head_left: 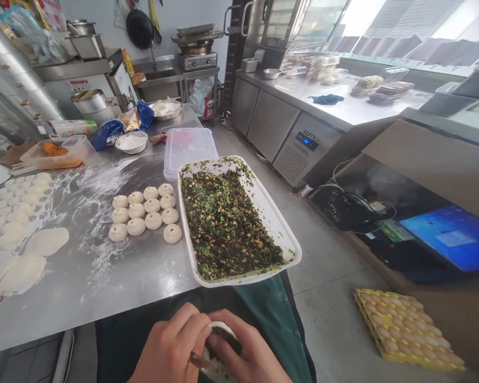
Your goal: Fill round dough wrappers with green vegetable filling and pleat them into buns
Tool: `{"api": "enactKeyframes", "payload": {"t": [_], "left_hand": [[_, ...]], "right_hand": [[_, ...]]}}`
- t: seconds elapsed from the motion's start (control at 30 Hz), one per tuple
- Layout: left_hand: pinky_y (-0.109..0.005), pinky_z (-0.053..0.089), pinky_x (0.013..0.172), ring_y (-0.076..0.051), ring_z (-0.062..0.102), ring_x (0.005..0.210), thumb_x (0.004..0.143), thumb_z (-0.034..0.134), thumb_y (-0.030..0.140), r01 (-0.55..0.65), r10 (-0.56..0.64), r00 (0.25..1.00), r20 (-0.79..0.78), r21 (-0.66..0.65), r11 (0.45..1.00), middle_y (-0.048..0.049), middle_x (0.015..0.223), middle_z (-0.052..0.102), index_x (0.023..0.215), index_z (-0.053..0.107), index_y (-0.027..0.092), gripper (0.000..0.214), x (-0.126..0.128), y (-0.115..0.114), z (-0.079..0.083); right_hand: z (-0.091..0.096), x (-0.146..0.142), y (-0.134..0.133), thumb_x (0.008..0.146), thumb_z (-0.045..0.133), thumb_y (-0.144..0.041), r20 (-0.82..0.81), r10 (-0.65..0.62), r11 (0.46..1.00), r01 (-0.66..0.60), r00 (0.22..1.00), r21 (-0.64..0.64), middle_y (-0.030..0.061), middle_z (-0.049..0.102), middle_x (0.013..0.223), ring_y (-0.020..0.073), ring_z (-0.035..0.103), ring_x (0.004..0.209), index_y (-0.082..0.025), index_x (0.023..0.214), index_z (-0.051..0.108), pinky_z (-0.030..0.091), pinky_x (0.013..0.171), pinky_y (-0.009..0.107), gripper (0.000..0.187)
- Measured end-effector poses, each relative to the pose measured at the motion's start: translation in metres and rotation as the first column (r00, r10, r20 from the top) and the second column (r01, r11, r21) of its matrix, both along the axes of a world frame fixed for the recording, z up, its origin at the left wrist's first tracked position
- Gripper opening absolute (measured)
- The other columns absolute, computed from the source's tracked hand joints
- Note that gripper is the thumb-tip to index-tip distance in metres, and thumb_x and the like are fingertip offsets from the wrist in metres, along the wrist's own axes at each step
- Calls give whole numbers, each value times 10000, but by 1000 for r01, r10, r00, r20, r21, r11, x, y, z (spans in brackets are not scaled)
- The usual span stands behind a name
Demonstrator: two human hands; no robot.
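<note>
My left hand [171,348] and my right hand [249,354] are close together at the bottom of the view, below the table edge. Both are curled around a dough wrapper with dark green filling [222,332]. A thin stick-like tool [199,361] lies between the fingers; I cannot tell which hand grips it. Just above the hands, a white tray [281,234] of chopped green filling overhangs the steel table [143,271]. Left of the tray lie several finished pleated buns [146,215] in rows.
Flat dough rounds [46,242] and small dough pieces [18,205] lie on the floured left side. A lidded plastic box [188,146] stands behind the tray. Bowls and bags crowd the far end. A yellow egg carton [405,327] sits on the floor at the right, near a blue screen [453,234].
</note>
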State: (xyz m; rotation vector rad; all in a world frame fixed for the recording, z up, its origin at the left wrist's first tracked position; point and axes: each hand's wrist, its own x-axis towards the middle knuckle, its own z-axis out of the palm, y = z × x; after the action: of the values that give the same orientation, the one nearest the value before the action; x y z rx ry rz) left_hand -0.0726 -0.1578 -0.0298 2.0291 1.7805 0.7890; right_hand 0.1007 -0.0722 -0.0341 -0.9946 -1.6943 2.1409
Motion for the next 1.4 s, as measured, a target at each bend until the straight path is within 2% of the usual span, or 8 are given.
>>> {"api": "enactKeyframes", "payload": {"t": [0.2, 0.33, 0.5, 0.6, 0.73, 0.9, 1.0, 1.4], "left_hand": [[-266, 497, 518, -149, 661, 633, 1006, 367, 98, 82, -83, 991, -105, -19, 996, -35, 920, 640, 1281, 560, 192, 348, 1, 1, -1], [-284, 441, 462, -167, 633, 602, 1001, 372, 85, 60, -61, 990, -125, -6, 998, -13, 817, 584, 1018, 573, 234, 251, 1, 1, -1], [-306, 447, 456, -175, 614, 571, 926, 423, 79, 97, -103, 978, -182, -47, 994, -31, 889, 614, 1148, 585, 201, 301, 3, 2, 0], [-307, 442, 450, -176, 599, 547, 885, 414, 46, 87, -93, 983, -159, -43, 995, -12, 804, 574, 953, 584, 233, 262, 5, 3, 1], [-283, 485, 473, -170, 650, 592, 844, 423, 38, 122, -124, 973, -194, -23, 992, -40, 912, 641, 1266, 573, 166, 466, 3, 4, 1], [-264, 553, 610, -162, 686, 705, 1005, 425, 130, 3, -8, 998, -57, -94, 996, -20, 911, 631, 1111, 623, 234, 248, -5, 5, 0], [-249, 574, 670, -159, 718, 813, 1041, 439, 160, -3, 2, 1000, -22, -29, 1000, -48, 1038, 669, 1316, 573, 232, 315, -5, 6, -1], [-285, 537, 588, -175, 671, 721, 937, 391, 53, 90, -104, 985, -138, -104, 991, -57, 978, 616, 1267, 530, 187, 382, 2, 6, -2]], "right_hand": [[-2, -1, 3, 953, 619, -337, 60, 17, 989, -26, 998, 147, 44, 723, 911, 238, 631, 851, -207, 883, 661, 473, 756, 314, 154], [1, -2, 7, 960, 552, -297, 132, 78, 994, -87, 988, 72, 42, 746, 894, 234, 647, 827, -202, 958, 674, 464, 715, 309, 155], [5, -2, 11, 869, 582, -156, 252, 117, 951, -181, 961, 251, 64, 740, 935, 237, 644, 833, -178, 897, 650, 437, 722, 319, 77], [12, -3, 14, 892, 541, -132, 257, 147, 962, -199, 955, 187, 53, 758, 920, 234, 674, 837, -181, 931, 683, 440, 715, 311, 156], [23, -2, 22, 850, 638, -132, 232, 164, 962, -208, 959, 177, 35, 743, 898, 242, 669, 840, -185, 905, 681, 456, 729, 310, 88], [19, 5, 28, 934, 698, -332, -67, 119, 986, -126, 991, -114, 48, 741, 1072, 265, 656, 998, -205, 1217, 669, 496, 855, 334, 311], [9, 6, 23, 986, 646, -470, -177, 5, 975, -44, 984, -219, 58, 716, 1061, 251, 629, 966, -200, 1216, 663, 494, 871, 355, 356], [10, -1, 15, 1004, 594, -367, -41, 10, 999, -12, 999, -52, 34, 699, 963, 236, 624, 898, -214, 1019, 654, 488, 843, 339, 165]]}}
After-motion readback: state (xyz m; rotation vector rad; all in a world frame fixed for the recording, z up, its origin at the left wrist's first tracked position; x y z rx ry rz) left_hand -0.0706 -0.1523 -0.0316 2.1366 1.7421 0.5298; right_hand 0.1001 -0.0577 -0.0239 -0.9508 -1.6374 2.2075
